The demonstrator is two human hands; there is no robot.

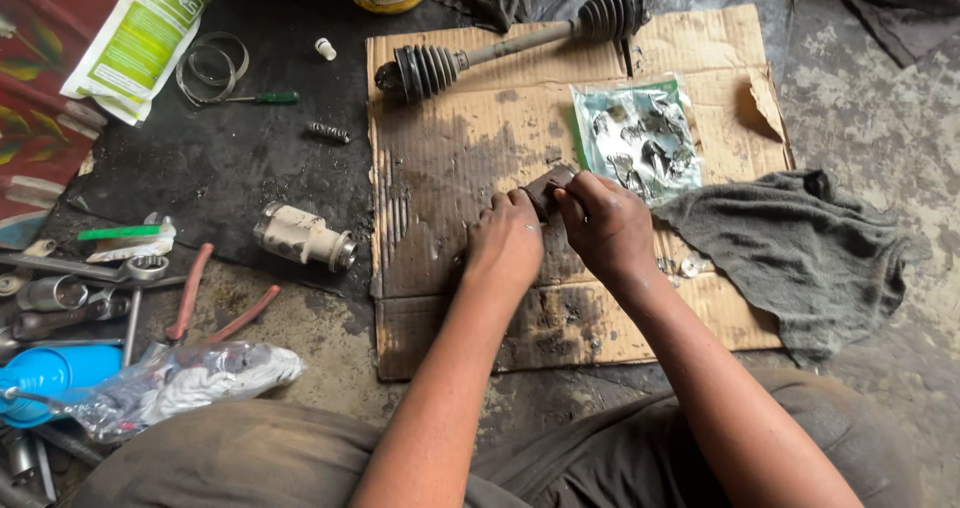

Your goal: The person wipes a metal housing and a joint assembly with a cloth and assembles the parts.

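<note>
My left hand [503, 243] and my right hand [607, 226] meet over a greasy sheet of cardboard [470, 158], both closed on a small dark metal part [547, 186] held between the fingertips. Most of the part is hidden by my fingers. Just beyond it lies a clear plastic bag smeared with dark grease [636, 136]. A drive axle with two ribbed rubber boots [510, 41] lies across the far edge of the cardboard.
A grey rag [800, 248] lies right of the hands. A cream cylindrical part [300, 236] sits left of the cardboard. Wrenches and red-handled pliers [190, 293], a blue object [55, 373], a plastic bag [190, 378], metal clamp rings [210, 63] and a green screwdriver [265, 97] lie further left.
</note>
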